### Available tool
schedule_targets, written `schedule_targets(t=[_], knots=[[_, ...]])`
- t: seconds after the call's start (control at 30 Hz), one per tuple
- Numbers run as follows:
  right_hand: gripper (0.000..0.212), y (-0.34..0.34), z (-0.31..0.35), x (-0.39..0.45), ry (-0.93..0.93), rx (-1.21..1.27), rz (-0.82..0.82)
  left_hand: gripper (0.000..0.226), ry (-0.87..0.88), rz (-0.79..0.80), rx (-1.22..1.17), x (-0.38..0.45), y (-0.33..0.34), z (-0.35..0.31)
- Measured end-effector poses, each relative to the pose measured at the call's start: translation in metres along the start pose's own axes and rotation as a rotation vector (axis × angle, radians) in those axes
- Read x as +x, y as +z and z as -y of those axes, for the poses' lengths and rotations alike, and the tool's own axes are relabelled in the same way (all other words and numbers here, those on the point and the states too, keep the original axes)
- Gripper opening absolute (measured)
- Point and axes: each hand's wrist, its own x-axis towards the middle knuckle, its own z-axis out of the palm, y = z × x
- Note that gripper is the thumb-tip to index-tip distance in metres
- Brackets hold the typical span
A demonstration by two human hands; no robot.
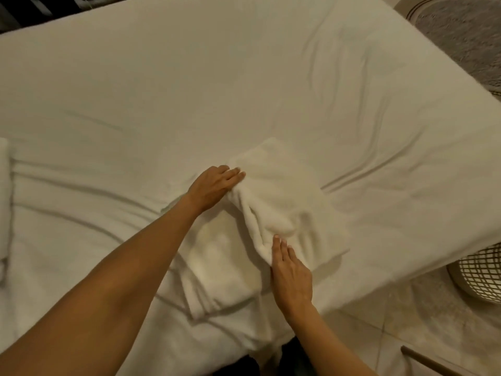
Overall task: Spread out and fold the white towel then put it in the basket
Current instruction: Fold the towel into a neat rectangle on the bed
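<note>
The white towel (287,202) lies partly folded on the white bed sheet (189,90), its right half doubled over the left along a raised ridge. My left hand (214,187) grips the far end of that ridge, fingers curled into the cloth. Near the close end of the ridge, my right hand (291,272) pinches the towel's edge with thumb hidden under the fabric. The woven basket (479,275) stands on the floor to the right of the bed, only partly in view.
Another folded white cloth (4,207) sits at the left edge of the bed. A grey rug (461,31) lies on the floor at the top right. The bed's right edge runs diagonally above tiled floor (423,321). A wooden stick (428,362) shows at the bottom right.
</note>
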Motion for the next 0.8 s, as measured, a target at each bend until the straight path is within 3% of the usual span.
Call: schedule_targets(t=[0.2,0.3,0.5,0.6,0.8], knots=[[0.072,0.02,0.096,-0.024,-0.092,0.062,-0.006,0.065,-0.12,0.033,-0.006,-0.079,-0.002,0.041],[0.072,0.037,0.13,-0.035,-0.1,0.06,0.076,0.069,-0.109,0.087,0.016,-0.114,0.011,0.054],[0.068,0.074,0.15,-0.046,-0.082,0.031,0.15,0.073,-0.186,0.156,-0.051,-0.147,0.048,0.043],[0.064,0.089,0.15,-0.049,-0.096,0.024,0.141,0.077,-0.242,0.295,0.018,-0.157,0.058,0.033],[0.075,0.101,0.153,-0.051,-0.065,0.068,0.21,0.086,-0.157,0.298,0.078,-0.165,0.068,0.02]])
